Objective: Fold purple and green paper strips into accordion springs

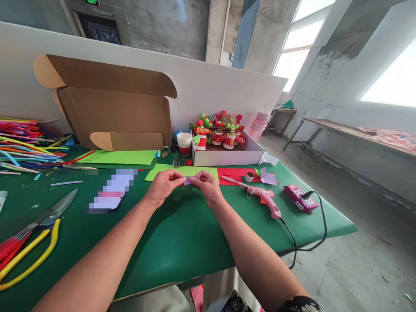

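A small piece of purple paper [187, 180] is pinched between my two hands above the green table. My left hand [164, 186] grips its left end with thumb and fingers, and my right hand [208, 186] grips the other end. Light green paper [159, 172] and a red sheet [224, 175] lie just beyond my hands. To the right rests a pink hot glue gun [264, 197], its nozzle over the red sheet. More purple paper [268, 177] and a small roll [249, 176] lie past the glue gun.
Scissors [42, 225] and a phone [112, 190] lie left; pipe cleaners [26, 149] are heaped behind them. At the back stand an open cardboard box [120, 112], paper cups [184, 143] and a white tray [227, 158] of red-green figures. A corded magenta box [300, 199] sits right.
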Action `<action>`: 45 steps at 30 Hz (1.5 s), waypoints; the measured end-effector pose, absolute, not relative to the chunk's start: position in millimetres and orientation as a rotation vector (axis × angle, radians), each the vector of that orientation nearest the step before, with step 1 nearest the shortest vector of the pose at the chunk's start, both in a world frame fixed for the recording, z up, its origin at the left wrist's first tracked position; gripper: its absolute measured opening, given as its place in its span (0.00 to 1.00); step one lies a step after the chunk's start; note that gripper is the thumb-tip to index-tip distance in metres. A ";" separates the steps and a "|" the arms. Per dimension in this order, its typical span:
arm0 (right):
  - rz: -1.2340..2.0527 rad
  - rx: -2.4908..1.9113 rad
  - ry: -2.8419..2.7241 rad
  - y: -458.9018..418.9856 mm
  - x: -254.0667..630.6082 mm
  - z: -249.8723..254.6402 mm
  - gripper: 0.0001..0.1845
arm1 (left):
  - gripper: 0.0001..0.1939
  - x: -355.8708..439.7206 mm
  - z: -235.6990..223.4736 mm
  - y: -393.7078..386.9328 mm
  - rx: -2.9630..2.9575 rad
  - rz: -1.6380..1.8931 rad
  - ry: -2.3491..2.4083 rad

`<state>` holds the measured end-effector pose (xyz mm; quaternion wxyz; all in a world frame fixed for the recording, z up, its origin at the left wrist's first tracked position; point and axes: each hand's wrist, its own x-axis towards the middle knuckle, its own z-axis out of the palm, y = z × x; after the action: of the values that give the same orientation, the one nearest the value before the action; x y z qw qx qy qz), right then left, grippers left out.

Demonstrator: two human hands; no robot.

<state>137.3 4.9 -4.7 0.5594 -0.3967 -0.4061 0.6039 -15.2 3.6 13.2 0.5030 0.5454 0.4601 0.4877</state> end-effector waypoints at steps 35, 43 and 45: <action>1.364 -1.052 -1.109 5.4 136.7 -6.4 0.22 | 0.17 -13.8 9.6 3.6 1.243 1.211 1.150; 1.247 -1.088 -1.128 5.9 135.4 -8.3 0.20 | 0.13 -12.2 8.8 1.5 1.330 1.125 1.153; 1.233 -1.100 -1.138 7.1 136.3 -10.1 0.19 | 0.13 -12.0 8.4 1.3 1.364 1.120 1.166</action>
<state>136.3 7.1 -10.1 0.5377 -0.4623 -0.4783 0.5182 -12.0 1.3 8.4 0.4910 0.5618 0.4803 0.4612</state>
